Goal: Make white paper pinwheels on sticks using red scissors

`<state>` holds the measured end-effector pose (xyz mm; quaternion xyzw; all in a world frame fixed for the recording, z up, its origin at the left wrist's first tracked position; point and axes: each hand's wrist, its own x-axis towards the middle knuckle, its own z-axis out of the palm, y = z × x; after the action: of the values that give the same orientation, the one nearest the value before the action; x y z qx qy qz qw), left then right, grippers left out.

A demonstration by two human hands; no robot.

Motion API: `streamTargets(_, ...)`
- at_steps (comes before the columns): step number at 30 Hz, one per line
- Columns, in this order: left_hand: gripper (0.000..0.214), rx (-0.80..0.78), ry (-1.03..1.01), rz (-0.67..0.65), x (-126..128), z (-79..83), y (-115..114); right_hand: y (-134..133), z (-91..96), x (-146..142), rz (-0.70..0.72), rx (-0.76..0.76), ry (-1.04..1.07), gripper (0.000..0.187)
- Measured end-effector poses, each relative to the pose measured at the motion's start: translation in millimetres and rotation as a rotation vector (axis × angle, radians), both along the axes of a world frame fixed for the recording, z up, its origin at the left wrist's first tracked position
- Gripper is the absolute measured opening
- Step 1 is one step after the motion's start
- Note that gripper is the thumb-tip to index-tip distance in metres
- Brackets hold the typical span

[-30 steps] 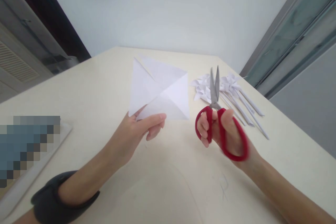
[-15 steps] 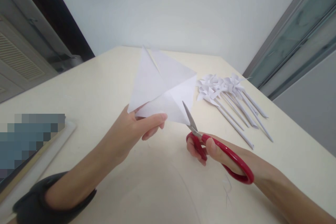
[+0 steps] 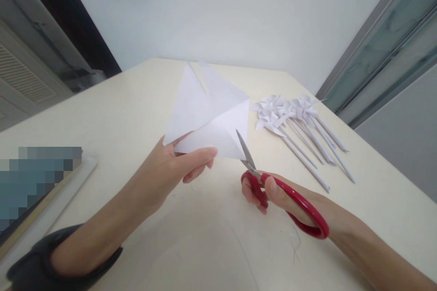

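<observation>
My left hand (image 3: 186,161) pinches a white square of paper (image 3: 205,109) by its near edge, thumb on top, holding it above the table. Slits run into the paper from its far corner and its near left side. In my right hand (image 3: 273,191) is a pair of scissors (image 3: 251,168) with red handles, the thumb through one loop and fingers in the other. The blades are parted around the paper's near right corner, one blade over the paper and the other mostly hidden beneath it.
Several white paper pinwheels (image 3: 280,111) on rolled paper sticks lie on the right of the cream table (image 3: 119,109). Thin paper scraps (image 3: 294,245) are scattered near the front. A flat, pale-edged object (image 3: 80,179) with a blurred-out top lies at the left edge.
The paper has shifted slightly left, its right corner most. The scissors and both hands keep nearly the same pose, with the blades still parted.
</observation>
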<state>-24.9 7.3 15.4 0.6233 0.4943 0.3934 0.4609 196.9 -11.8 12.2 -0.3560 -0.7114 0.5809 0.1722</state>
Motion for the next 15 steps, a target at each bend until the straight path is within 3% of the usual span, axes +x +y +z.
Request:
streamTargets(9, 0.039, 0.017, -0.057, -0.013, -0.2, 5.8, -0.7, -4.4, -7.5, -4.2, -0.092, -0.061, 0.0, 0.054)
streamTargets(15, 0.041, -0.074, -0.047, -0.063, 5.9, 2.4, -2.2, -3.1, -11.9, -9.8, -0.123, -0.065, 0.02, 0.051)
